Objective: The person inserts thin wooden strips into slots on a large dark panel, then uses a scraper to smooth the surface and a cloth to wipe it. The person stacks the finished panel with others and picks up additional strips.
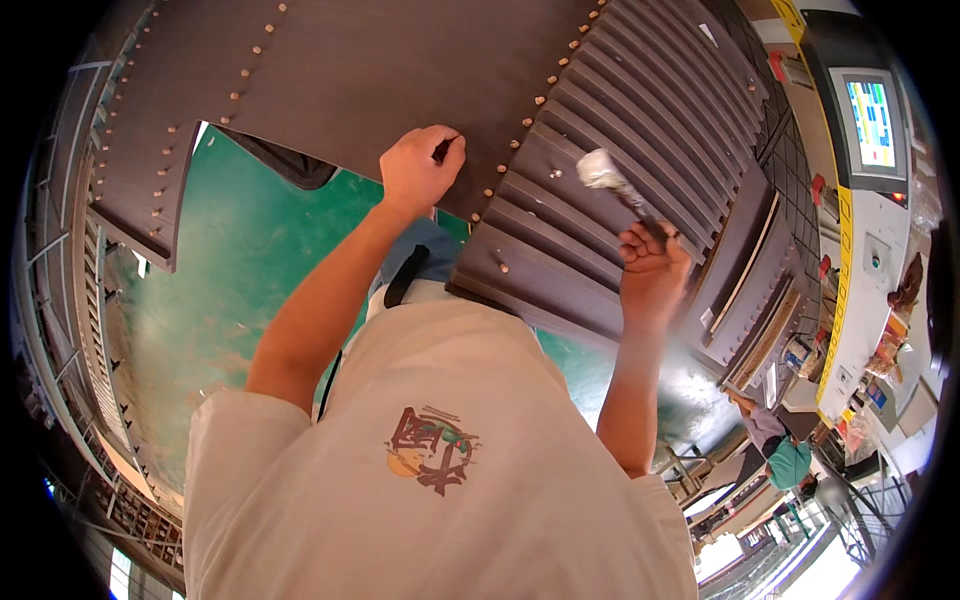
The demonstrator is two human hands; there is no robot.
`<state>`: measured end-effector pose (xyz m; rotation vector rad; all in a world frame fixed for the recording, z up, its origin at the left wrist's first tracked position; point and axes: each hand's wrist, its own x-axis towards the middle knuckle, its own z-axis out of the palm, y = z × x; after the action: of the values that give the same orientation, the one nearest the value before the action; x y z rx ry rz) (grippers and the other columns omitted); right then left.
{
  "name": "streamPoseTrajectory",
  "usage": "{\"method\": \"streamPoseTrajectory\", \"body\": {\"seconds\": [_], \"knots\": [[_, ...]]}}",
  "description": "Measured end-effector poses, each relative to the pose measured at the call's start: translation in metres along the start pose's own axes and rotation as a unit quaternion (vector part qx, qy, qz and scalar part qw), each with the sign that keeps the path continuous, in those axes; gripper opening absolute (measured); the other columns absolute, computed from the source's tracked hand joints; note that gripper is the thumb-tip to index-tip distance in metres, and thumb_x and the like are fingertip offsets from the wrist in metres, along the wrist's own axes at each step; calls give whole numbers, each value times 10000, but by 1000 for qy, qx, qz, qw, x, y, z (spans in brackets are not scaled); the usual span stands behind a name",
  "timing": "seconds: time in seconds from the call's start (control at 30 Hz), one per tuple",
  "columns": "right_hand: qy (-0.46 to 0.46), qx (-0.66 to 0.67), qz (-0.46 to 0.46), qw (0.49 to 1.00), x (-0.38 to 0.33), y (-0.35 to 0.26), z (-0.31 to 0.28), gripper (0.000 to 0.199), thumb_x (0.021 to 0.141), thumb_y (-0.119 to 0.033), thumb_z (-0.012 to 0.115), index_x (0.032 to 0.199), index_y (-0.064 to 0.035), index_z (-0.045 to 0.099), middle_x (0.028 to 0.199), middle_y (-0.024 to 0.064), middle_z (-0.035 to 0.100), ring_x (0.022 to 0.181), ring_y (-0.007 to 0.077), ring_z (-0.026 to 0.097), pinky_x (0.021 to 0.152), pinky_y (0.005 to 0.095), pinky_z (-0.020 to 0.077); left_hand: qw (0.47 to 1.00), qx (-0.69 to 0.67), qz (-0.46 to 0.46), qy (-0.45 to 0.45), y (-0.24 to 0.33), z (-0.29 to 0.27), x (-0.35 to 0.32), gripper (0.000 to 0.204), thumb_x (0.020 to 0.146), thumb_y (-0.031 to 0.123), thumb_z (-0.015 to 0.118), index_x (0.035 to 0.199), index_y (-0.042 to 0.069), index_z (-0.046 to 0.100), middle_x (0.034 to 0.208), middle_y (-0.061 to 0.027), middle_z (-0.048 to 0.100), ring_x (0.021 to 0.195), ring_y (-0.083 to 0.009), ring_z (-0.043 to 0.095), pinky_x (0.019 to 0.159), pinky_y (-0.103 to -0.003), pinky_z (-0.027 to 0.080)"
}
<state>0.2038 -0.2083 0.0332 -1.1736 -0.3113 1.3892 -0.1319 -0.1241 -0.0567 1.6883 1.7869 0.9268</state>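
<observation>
My left hand is closed at the edge of a large dark brown panel, its fingertips pinching a small dark piece at the row of light wooden dowels. My right hand grips the handle of a brush whose whitish bristles point up and left over a stepped stack of dark brown panels. More dowels stick out of that stack's edges. My white shirt fills the lower middle of the view.
A green floor shows below the panels. Another dowelled panel lies at the left. A machine with a lit screen stands at the upper right. Two people are at the lower right by metal railings.
</observation>
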Motion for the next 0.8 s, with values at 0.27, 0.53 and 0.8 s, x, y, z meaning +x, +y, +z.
{"method": "streamPoseTrajectory", "body": {"seconds": [0.27,0.53,0.8], "knots": [[61,-102,7,993,10,37,-15,303,1029,-226,442,1214,-21,566,1073,228,733,933,313,732,790,381,589,1000,-8,8,11,-2,1,0,94,885,215,749,905,123,751,740,-36,674,597,-173,634,575,-325,502],[56,-57,6,997,5,30,-14,311,1014,-232,458,1208,-17,568,1061,229,733,931,319,732,791,386,589,1000,-1,16,23,2,-1,2,94,877,216,734,829,136,723,689,0,665,641,-197,639,577,-360,511],[69,-85,-1,994,-4,15,-13,294,1014,-266,491,1168,-43,604,1055,200,746,920,299,727,792,382,571,1000,-5,6,15,1,0,2,91,876,207,755,895,118,746,746,-47,677,617,-204,642,591,-338,510]]}}
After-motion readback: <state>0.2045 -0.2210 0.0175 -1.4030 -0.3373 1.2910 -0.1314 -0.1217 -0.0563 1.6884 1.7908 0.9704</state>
